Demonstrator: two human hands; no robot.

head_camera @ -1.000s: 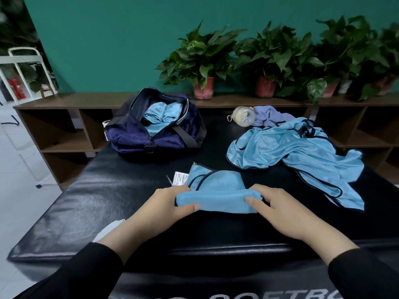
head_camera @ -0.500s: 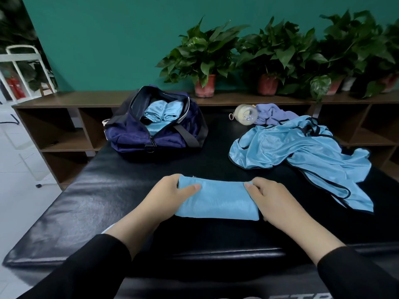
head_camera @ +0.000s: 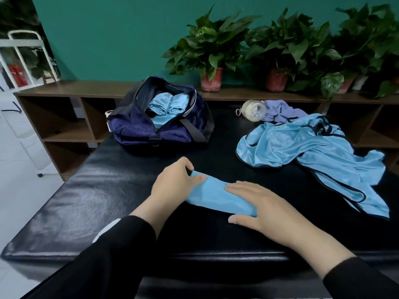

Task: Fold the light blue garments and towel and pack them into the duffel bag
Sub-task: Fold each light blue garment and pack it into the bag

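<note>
**On the black mat: a small blue bundle under two hands**

On the black mat (head_camera: 90, 203), close to the person, lies a small folded blue cloth (head_camera: 212, 196). It is long and thin, and it lies a bit slanted. The left hand (head_camera: 176, 184) grips the far left end of the cloth, with the thumb on top and the fingers curled round the edge. The right hand (head_camera: 262, 207) rests flat on the near right end, with its fingers straight and the thumb stretched out on the mat beside the cloth. Both arms wear black sleeves.

Farther back on the mat, to the left, sits a dark blue bag (head_camera: 159, 124). Its zip is open and the top gapes wide. Inside the bag are light blue clothes (head_camera: 166, 106), rolled or folded up, and they fill the part of the bag that can be seen. A black strap hangs over the front of the bag.

On the right side of the mat lies a loose, shiny blue shirt (head_camera: 306, 147) with dark trim. It is all crumpled and spread out, well apart from the bag. Just behind it is a purple cloth (head_camera: 280, 111), and touching that is a clear bottle (head_camera: 253, 110) lying on its side.

Behind the mat runs a brown shelf (head_camera: 71, 89). Green plants in pots (head_camera: 212, 57) stand in a row on top of it, against a green wall.
</note>
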